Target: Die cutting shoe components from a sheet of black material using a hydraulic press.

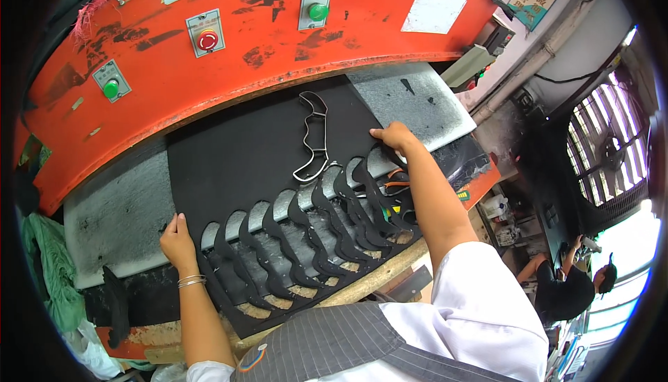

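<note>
A black foam-like sheet (243, 138) lies across a worn grey cutting board (118, 208). Its near part has a row of wavy cut-out openings with thin strips between them, hanging over the front edge. My left hand (179, 248) pinches the sheet's left edge, thumb on top. At the right edge, my right hand (395, 137) holds the sheet between thumb and fingers; the fingers are partly hidden. On the uncut part rests a wavy metal cutting die (306, 135), just beyond the openings, touched by neither hand.
A red press beam (257, 34) with green buttons and a red stop button spans the far side. Orange-handled scissors (396, 181) lie near my right forearm. Green plastic (52, 264) hangs at left. Another person (567, 288) works at far right.
</note>
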Tool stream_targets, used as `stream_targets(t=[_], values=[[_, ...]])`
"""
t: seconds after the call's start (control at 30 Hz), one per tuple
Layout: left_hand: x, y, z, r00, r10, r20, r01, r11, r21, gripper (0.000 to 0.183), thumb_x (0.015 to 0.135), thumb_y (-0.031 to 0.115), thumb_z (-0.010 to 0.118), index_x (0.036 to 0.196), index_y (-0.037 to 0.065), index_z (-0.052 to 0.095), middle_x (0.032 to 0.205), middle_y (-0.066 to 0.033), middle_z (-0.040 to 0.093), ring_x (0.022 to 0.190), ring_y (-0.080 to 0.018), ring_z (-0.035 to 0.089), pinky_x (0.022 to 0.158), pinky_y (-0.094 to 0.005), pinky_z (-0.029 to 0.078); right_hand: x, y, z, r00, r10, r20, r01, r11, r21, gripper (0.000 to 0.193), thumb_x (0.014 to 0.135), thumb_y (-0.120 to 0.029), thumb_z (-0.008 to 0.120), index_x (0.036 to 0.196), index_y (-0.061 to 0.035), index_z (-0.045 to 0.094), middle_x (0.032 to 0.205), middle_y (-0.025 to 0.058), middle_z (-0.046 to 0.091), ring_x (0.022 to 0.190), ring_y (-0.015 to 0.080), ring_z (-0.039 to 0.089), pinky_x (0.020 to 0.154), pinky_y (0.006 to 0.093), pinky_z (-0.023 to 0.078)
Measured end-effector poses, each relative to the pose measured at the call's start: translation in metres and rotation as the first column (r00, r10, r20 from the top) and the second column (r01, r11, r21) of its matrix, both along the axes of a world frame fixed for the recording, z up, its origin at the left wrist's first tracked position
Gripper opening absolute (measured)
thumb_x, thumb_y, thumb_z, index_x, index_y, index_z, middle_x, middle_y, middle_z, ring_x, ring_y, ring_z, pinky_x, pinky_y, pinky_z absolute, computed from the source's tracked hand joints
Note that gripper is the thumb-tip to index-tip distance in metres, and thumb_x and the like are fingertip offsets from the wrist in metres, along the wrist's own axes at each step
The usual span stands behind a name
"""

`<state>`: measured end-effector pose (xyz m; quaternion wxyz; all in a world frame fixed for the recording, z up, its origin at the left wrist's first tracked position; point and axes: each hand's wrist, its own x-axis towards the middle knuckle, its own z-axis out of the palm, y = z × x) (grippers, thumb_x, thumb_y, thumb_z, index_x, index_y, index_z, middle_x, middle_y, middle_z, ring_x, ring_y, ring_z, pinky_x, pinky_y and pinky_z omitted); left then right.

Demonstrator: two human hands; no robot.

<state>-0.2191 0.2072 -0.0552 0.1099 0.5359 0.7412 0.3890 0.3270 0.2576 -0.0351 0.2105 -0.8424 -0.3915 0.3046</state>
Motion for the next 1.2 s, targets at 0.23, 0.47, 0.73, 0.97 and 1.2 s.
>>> stream_targets(t=[0.23, 0.47, 0.73, 0.97, 1.2], values=[[0.008, 0.001, 0.002, 1.0, -0.01, 0.012, 0.01, 1.0, -0.002, 0.035, 0.09, 0.028, 0.063, 0.106, -0.002, 0.071, 0.101, -0.0215, 0.071, 0.094, -0.0336, 0.07, 0.084, -0.0369, 0.052, -0.014, -0.001, 0.001, 0.946, 0.005, 0.323, -0.029, 0.997, 0.071, 0.058, 0.083, -0.034, 0.075, 0.123, 0.0019, 0.055, 0.108, 0.0203, 0.066, 0.097, 0.0345, 0.064, 0.085, 0.0399, 0.05], [-0.025, -0.007, -0.01, 0.984, -0.175, -0.03, 0.176, 0.984, 0.008, 0.04, 0.09, 0.028, 0.062, 0.114, -0.003, 0.067, 0.104, -0.0233, 0.069, 0.096, -0.0372, 0.066, 0.085, -0.0401, 0.051, -0.131, -0.037, 0.018, 0.871, 0.428, 0.241, -0.491, 0.745, 0.452, 0.075, 0.074, -0.043, 0.08, 0.134, -0.0101, 0.049, 0.125, 0.0211, 0.06, 0.12, 0.0396, 0.054, 0.1, 0.0482, 0.042], [-0.032, -0.065, -0.005, 0.875, -0.413, -0.253, 0.437, 0.898, 0.045, 0.051, 0.076, 0.023, 0.076, 0.121, 0.003, 0.064, 0.11, -0.0114, 0.059, 0.104, -0.0315, 0.052, 0.093, -0.0428, 0.042, -0.167, -0.072, 0.006, 0.755, 0.492, 0.433, -0.649, 0.657, 0.384, 0.082, 0.059, -0.02, 0.089, 0.128, -0.0048, 0.049, 0.12, 0.0172, 0.059, 0.114, 0.0363, 0.057, 0.099, 0.0413, 0.045], [-0.037, -0.07, -0.016, 0.902, -0.388, -0.189, 0.409, 0.909, 0.084, 0.046, 0.076, 0.022, 0.076, 0.117, 0.002, 0.067, 0.122, -0.0094, 0.06, 0.116, -0.0302, 0.05, 0.098, -0.0445, 0.039, -0.178, -0.075, -0.003, 0.868, 0.403, 0.291, -0.486, 0.81, 0.328, 0.088, 0.056, -0.025, 0.092, 0.129, -0.005, 0.045, 0.125, 0.0198, 0.057, 0.122, 0.0375, 0.051, 0.102, 0.0434, 0.042], [-0.049, -0.076, -0.022, 0.889, -0.437, -0.134, 0.444, 0.895, 0.028, 0.036, 0.083, 0.022, 0.07, 0.115, 0.004, 0.069, 0.128, -0.0096, 0.061, 0.126, -0.0314, 0.048, 0.103, -0.0444, 0.038, -0.193, -0.068, 0.004, 0.88, 0.433, 0.194, -0.473, 0.833, 0.287, 0.087, 0.053, -0.022, 0.094, 0.124, 0.001, 0.05, 0.119, 0.0148, 0.06, 0.11, 0.0299, 0.059, 0.099, 0.0372, 0.045]])
